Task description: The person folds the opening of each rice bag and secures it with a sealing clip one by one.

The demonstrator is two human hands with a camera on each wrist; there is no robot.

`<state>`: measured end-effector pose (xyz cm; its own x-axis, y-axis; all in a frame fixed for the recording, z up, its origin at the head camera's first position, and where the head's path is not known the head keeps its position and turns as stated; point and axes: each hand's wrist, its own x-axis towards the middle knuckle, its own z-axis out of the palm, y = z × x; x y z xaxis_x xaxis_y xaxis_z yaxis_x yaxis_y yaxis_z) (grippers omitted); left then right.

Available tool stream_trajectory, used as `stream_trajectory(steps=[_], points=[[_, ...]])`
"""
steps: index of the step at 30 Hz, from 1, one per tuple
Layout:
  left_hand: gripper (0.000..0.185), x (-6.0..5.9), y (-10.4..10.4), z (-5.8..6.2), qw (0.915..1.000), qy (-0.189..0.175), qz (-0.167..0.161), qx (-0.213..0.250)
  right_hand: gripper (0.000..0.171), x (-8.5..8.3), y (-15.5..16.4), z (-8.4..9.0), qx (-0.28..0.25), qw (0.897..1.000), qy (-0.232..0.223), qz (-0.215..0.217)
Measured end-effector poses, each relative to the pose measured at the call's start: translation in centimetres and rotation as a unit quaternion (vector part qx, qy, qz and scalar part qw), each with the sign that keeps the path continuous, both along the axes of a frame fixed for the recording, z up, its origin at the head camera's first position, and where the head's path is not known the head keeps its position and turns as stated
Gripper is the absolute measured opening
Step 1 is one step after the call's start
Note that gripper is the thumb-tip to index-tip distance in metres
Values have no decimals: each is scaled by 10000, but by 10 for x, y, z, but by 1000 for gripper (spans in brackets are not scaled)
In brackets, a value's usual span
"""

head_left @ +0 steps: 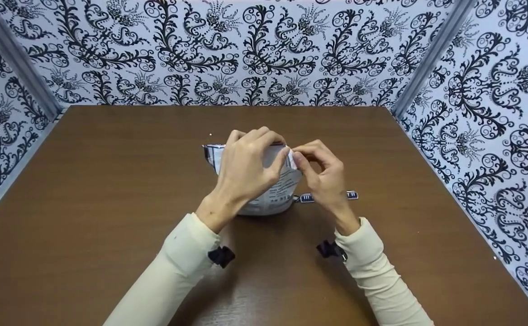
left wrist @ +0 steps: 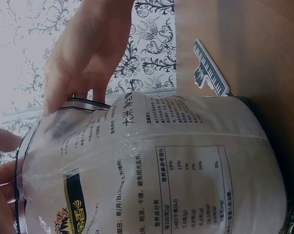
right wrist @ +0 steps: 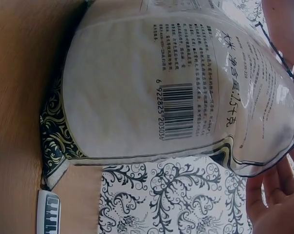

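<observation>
left hand (head_left: 245, 170) curls over the near face and top edge of the rice bag (head_left: 270, 199), fingers wrapped on the rim, thumb reaching toward the bag's right corner. right hand (head_left: 325, 176) pinches that same upper right corner between thumb and forefinger, other fingers loosely curled behind. both hands meet at the top seam, touching or almost touching each other.

the bag stands upright at the table's (head_left: 110, 181) centre, its long axis vertical, mouth up, fat bottom on the wood. top edge runs left-right across the view, so the fingers sit directly above the bulk, not beside it. left hand covers most of the seam; right hand only has the corner.

left wrist view shows printed text and a nutrition table on the clear-topped bag (left wrist: 186, 165); right wrist view shows the barcode face (right wrist: 176, 112). whether the seam is open or sealed i cannot tell.

a flat piano-key clip (head_left: 352, 195) lies on the table just right of the bag base, partly behind the right hand, nearer that hand. patterned walls (head_left: 264, 50) around.
</observation>
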<state>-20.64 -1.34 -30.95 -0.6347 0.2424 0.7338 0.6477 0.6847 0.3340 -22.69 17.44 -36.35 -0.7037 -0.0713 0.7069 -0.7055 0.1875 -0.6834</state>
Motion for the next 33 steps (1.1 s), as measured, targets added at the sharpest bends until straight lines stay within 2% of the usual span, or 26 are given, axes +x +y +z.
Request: stream_trajectory(steps=[13, 27, 33], points=[[12, 0, 0, -1, 10000, 86, -9, -24, 4, 0, -7, -1, -148, 9997, 170, -138], [13, -1, 0, -3, 10000, 57, 21, 73, 13, -2, -12, -5, -365, 9979, 424, -340], [14, 0, 0, -3, 9999, -9, 6, 156, 8, -3, -13, -5, -390, 9963, 600, -476]])
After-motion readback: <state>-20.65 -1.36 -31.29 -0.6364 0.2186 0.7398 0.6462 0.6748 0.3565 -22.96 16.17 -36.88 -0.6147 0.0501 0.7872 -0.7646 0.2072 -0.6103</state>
